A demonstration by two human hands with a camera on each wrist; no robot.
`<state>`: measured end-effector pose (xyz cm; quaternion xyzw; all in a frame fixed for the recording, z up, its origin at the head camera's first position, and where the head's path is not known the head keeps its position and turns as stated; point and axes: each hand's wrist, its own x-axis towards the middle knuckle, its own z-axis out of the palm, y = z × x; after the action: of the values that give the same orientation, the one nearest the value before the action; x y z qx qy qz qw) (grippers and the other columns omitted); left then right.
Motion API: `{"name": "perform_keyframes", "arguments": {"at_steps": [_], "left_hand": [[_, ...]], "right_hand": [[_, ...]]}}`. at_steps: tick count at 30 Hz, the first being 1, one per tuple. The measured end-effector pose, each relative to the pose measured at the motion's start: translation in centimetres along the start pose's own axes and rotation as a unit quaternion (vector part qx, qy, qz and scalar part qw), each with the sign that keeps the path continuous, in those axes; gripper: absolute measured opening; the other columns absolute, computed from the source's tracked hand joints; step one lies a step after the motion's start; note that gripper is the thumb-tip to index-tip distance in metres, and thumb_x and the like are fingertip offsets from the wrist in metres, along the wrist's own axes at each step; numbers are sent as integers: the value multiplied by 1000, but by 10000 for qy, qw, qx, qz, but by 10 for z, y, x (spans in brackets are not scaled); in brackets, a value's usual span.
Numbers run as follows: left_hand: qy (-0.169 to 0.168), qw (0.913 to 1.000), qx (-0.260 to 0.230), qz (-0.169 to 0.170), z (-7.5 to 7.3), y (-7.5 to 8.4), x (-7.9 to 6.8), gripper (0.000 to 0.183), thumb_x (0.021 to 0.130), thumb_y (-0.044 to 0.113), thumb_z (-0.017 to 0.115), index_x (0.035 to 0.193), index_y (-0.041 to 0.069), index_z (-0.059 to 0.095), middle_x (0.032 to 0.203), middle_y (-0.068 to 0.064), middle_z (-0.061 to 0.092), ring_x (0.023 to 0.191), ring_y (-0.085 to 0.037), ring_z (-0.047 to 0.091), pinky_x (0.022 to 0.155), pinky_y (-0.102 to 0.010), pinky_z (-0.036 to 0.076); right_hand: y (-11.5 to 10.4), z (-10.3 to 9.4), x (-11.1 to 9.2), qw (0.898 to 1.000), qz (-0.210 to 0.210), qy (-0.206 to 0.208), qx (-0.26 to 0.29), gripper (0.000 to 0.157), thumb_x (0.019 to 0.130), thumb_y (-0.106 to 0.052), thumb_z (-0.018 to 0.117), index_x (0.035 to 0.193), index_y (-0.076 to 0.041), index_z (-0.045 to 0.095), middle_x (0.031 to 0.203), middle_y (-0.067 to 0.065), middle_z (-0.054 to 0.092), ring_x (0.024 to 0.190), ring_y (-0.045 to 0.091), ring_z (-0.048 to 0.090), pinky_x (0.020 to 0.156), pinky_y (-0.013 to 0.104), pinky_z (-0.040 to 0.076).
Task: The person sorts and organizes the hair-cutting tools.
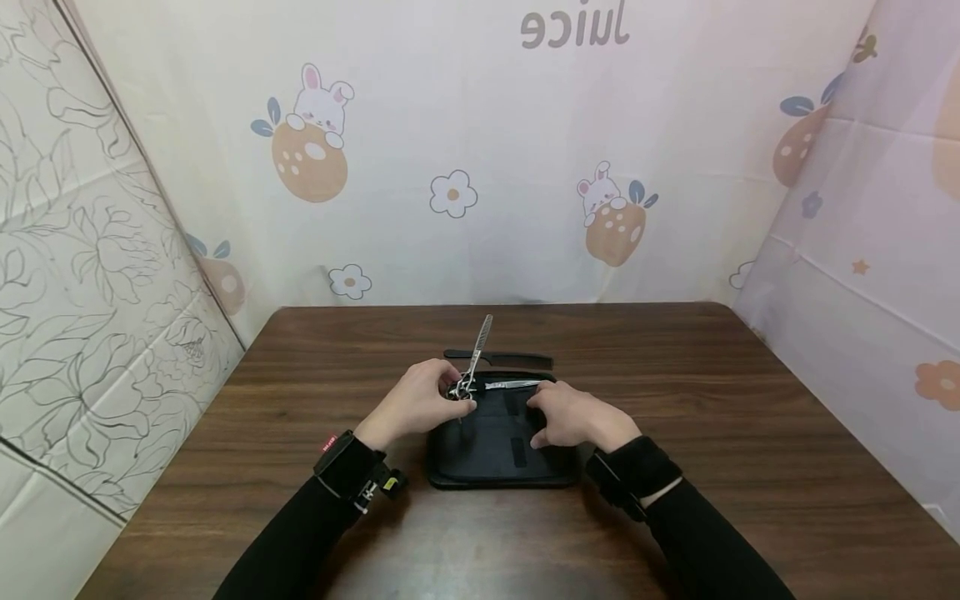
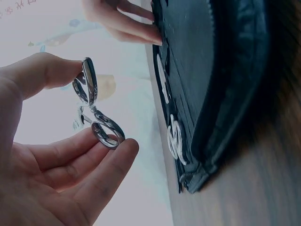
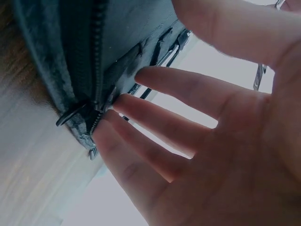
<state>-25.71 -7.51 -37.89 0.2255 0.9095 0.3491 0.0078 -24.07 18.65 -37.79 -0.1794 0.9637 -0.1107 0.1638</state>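
My left hand (image 1: 422, 398) pinches thinning shears (image 1: 480, 343) by their finger rings, thumb against one ring and fingertips against the other. Their toothed blade points up and away, above the left side of a black zippered case (image 1: 480, 465). In the left wrist view the shiny ring handles (image 2: 107, 128) show between thumb and fingers. A second pair of scissors (image 1: 512, 384) lies across the far part of the case, its handles partly behind my left hand in the head view. My right hand (image 1: 576, 417) touches the case's right side with extended fingers (image 3: 183, 89), near those scissors' tip.
A black comb (image 1: 517, 360) lies on the wooden table (image 1: 337, 517) just beyond the case. Zipper pulls (image 3: 70, 113) hang at the case's corner. Printed curtains (image 1: 465, 258) stand behind the table, with more at both sides.
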Motion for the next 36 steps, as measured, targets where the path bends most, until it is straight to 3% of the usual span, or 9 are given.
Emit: {"name": "perform_keyframes", "arguments": {"at_steps": [12, 18, 22, 28, 36], "left_hand": [[121, 9985, -384, 361, 6, 4, 0, 44, 87, 33, 79, 118, 5, 67, 111, -8, 66, 99, -21, 60, 84, -40, 50], [193, 9960, -637, 598, 7, 4, -1, 43, 89, 32, 78, 120, 5, 67, 113, -8, 65, 101, -26, 64, 85, -39, 53], [233, 9929, -904, 740, 8, 4, 0, 42, 90, 28, 79, 121, 4, 66, 115, -9, 64, 101, -25, 65, 87, -38, 56], [255, 9885, -1127, 973, 12, 8, 3, 39, 90, 23, 79, 120, 3, 66, 115, -9, 64, 103, -20, 61, 88, -35, 57], [218, 9865, -1280, 995, 18, 13, 4, 38, 89, 21, 79, 120, 2, 65, 117, -8, 63, 106, -26, 61, 92, -44, 56]], "right_hand": [[3, 0, 6, 9980, -118, 479, 387, 48, 93, -22, 77, 133, 0, 64, 135, 15, 58, 126, 31, 55, 102, 51, 46], [5, -2, 10, 9919, -514, 718, 917, 46, 96, -20, 74, 136, -1, 62, 134, 15, 61, 125, 32, 58, 101, 50, 48], [3, -5, 12, 9814, -888, 1071, 1321, 44, 95, -18, 73, 133, 2, 63, 129, 16, 66, 118, 30, 64, 98, 48, 51], [-4, -16, 9, 9617, -1061, 1634, 1926, 40, 98, -18, 70, 132, 1, 65, 121, 14, 69, 110, 27, 66, 94, 47, 53], [-8, -19, 11, 9189, -1195, 2218, 3036, 37, 99, -15, 67, 133, -1, 64, 120, 15, 70, 109, 27, 67, 94, 46, 54]]}}
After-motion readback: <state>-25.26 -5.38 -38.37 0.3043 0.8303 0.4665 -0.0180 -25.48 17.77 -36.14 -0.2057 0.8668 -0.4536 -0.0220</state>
